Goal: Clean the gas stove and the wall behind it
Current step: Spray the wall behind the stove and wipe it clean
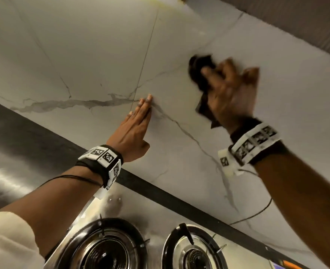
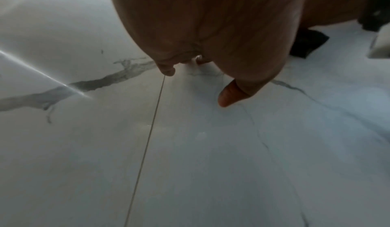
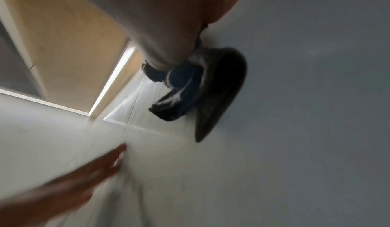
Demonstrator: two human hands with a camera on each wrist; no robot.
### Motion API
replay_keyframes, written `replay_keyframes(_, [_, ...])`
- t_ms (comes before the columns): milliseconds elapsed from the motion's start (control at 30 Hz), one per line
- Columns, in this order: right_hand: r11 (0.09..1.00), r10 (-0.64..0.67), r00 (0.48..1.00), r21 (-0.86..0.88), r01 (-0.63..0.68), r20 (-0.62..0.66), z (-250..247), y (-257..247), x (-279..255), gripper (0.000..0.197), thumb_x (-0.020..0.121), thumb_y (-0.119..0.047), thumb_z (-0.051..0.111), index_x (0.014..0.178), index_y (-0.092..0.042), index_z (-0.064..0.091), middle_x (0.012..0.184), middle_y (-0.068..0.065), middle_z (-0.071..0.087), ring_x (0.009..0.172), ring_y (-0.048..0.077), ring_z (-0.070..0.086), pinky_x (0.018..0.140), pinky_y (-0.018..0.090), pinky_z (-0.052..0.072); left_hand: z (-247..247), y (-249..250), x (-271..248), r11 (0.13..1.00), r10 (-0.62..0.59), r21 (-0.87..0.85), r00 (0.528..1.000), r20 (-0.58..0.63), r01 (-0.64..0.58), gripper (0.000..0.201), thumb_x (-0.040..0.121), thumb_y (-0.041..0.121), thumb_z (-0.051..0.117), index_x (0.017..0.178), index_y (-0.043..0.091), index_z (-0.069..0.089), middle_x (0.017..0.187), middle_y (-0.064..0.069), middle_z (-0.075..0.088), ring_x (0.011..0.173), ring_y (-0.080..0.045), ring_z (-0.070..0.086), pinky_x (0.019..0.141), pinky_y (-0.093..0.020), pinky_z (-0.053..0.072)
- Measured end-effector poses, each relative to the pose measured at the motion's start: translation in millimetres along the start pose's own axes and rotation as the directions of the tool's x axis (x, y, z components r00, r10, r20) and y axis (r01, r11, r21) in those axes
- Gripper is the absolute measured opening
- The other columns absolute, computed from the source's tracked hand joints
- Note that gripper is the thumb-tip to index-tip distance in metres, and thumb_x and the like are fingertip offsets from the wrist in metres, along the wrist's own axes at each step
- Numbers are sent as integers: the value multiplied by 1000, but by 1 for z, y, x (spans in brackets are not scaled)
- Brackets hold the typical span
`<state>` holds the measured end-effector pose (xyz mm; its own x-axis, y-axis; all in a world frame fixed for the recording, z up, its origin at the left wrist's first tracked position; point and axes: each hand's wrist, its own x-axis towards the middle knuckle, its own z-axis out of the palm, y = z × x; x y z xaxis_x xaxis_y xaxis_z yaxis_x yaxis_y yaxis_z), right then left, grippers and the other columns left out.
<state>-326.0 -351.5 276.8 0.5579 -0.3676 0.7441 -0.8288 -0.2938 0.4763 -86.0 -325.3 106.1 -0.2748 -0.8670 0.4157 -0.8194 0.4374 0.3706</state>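
Fingers of the left hand are lying straight and together, flat against the wall, tips pointing toward one o'clock and touching just beside the thin tile seam. From the left wrist camera, the thumb is sticking out, its tip close over the marble; nothing is being held there. A grey vein is running off toward nine o'clock from those fingertips.

Over at two o'clock from it, the right hand is blurring, fingers curled and spread around a dark cloth, pressing it onto the wall. Cloth is bunching out past the fingertips at eleven o'clock and poking out under the palm at seven. The right wrist camera is showing the cloth wadded against the tile, with the left hand smeared at seven o'clock.

Down at six o'clock, the stove is sitting below both arms, against a black strip at the wall's foot. Two burners are showing: the left burner and the right burner, both rings holding only their own burner heads. Tagged bands are wrapping both wrists, and a thin cable is dangling from the right one.
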Motion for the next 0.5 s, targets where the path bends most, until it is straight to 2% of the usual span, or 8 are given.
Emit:
replay_keyframes(100, [998, 60, 998, -24, -61, -31, -10, 12, 15, 41, 89, -12, 63, 129, -23, 66, 109, 15, 63, 72, 38, 58, 78, 46, 37, -2, 8, 3, 1000, -17, -16, 999, -27, 16, 119, 83, 18, 72, 163, 8, -15, 166, 6, -37, 159, -21, -19, 130, -49, 8])
replay_keyframes(167, [995, -4, 999, 99, 0, 44, 4, -13, -15, 31, 86, -11, 76, 114, -17, 64, 96, 17, 64, 74, 40, 62, 74, 49, 43, -6, 11, 3, 1000, -20, -5, 999, -38, 19, 117, 83, 19, 72, 164, 8, -12, 166, 7, -38, 159, -21, -17, 130, -51, 9])
replay_keyframes(200, [986, -88, 992, 153, 73, 95, 18, -28, -39, 34, 80, -11, 84, 106, -17, 63, 93, 15, 64, 75, 39, 63, 72, 49, 45, -7, 11, 3, 1000, -19, 5, 999, -34, 19, 116, 83, 20, 72, 164, 8, -11, 166, 7, -38, 159, -20, -17, 129, -52, 9])
replay_keyframes(267, [941, -331, 912, 157, 300, 242, 40, -51, -95, 49, 66, -8, 89, 110, -18, 69, 101, 12, 65, 74, 34, 65, 75, 46, 45, -10, 11, 2, 1000, -20, 22, 1000, -16, 20, 115, 84, 22, 71, 164, 8, -11, 164, 9, -41, 159, -20, -19, 129, -55, 8])
replay_keyframes(300, [919, -395, 861, 135, 371, 321, 46, -57, -116, 54, 64, -7, 88, 115, -17, 71, 107, 11, 66, 73, 32, 65, 77, 45, 43, -12, 10, 2, 999, -19, 34, 1000, -4, 19, 113, 85, 22, 70, 164, 9, -11, 163, 9, -42, 158, -19, -20, 129, -56, 8])
replay_keyframes(333, [916, -400, 843, 125, 381, 360, 49, -58, -127, 57, 64, -8, 87, 118, -17, 71, 111, 10, 65, 74, 32, 65, 79, 44, 42, -15, 9, 3, 999, -14, 52, 1000, 0, 14, 112, 86, 23, 69, 165, 9, -10, 163, 10, -43, 158, -18, -20, 129, -57, 7])
replay_keyframes(400, [942, -337, 874, 124, 313, 351, 50, -57, -120, 59, 65, -11, 90, 120, -18, 71, 112, 9, 64, 80, 32, 64, 80, 46, 41, -19, 9, 3, 997, -4, 81, 1000, 6, 4, 109, 87, 23, 68, 165, 9, -6, 163, 10, -43, 158, -17, -20, 128, -58, 7])
replay_keyframes(500, [987, -161, 966, 55, 153, 201, 36, -44, -69, 51, 77, -13, 83, 126, -22, 71, 107, 13, 60, 82, 38, 61, 85, 54, 44, -24, 12, 3, 996, -3, 94, 1000, 7, 3, 105, 88, 24, 69, 165, 6, 0, 164, 9, -41, 159, -18, -15, 129, -57, 8])
